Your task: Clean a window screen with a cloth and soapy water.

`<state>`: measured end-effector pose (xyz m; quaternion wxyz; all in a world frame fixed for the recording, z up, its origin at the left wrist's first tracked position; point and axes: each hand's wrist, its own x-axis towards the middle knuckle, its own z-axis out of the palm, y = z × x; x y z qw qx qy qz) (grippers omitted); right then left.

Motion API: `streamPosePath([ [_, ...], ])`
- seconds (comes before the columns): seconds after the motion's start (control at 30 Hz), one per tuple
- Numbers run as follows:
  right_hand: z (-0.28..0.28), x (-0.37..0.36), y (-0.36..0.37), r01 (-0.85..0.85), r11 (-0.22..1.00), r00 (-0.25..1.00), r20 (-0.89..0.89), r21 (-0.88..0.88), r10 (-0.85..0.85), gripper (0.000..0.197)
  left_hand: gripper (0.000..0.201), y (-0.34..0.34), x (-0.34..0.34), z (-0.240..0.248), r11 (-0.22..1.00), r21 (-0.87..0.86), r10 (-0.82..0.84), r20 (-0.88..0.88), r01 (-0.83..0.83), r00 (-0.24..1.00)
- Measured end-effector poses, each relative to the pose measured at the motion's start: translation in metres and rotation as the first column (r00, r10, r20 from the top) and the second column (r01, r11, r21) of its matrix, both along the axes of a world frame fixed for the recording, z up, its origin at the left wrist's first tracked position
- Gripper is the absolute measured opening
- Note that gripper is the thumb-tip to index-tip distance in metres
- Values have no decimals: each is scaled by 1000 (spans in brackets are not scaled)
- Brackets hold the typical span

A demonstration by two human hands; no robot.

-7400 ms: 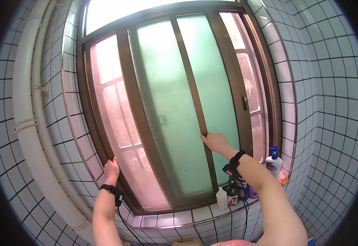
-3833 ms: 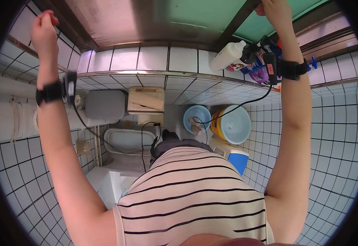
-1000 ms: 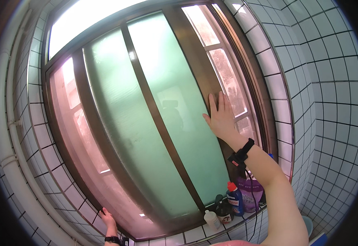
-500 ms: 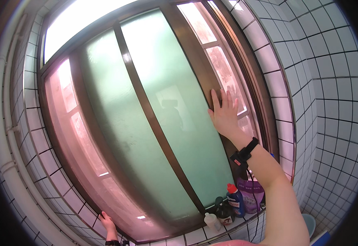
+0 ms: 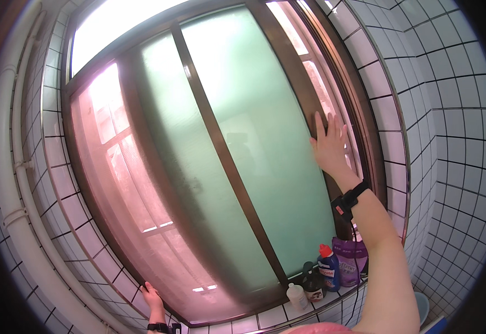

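My right hand is open, its fingers spread against the brown upright at the right edge of a sliding window panel. The panel holds green frosted glass, split by a slanting brown bar. At the lower left, my left hand rests by the bottom corner of the window frame. Its fingers are small in view but look stretched out, with nothing seen in them. Both wrists wear black bands, and a dark cable hangs from the right one.
Along the sill stand a white bottle, a dark bottle, a blue bottle with a red cap and a purple pouch, close beneath my right forearm. White pipes run down the left. Tiled wall lies right, above a pale blue basin.
The green window panel has slid to the right with my right hand on it. More of the pinkish glass shows at the left. The whole view has shifted slightly too.
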<state>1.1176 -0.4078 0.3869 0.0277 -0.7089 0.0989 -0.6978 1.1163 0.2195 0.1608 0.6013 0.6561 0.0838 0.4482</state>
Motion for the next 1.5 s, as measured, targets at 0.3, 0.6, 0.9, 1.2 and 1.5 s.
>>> streamPosePath([
  [0.3,1,-17,-37,181,983,983,-19,30,-181,67,36,2,1,0,998,43,-53,19,53,998],
  [0.6,-3,-17,-51,226,972,974,-18,67,-226,64,39,-11,-4,7,999,38,3,-39,-1,999],
  [0.9,-1,-6,-56,287,933,956,3,216,-295,62,33,-18,-6,9,993,19,-120,-6,120,993],
  [1.2,-12,-39,71,-732,425,321,-281,533,904,37,36,-13,0,0,995,68,-71,-43,73,997],
  [1.5,-17,-26,132,-731,357,175,-345,582,922,28,39,-12,13,3,985,127,-111,-52,117,992],
])
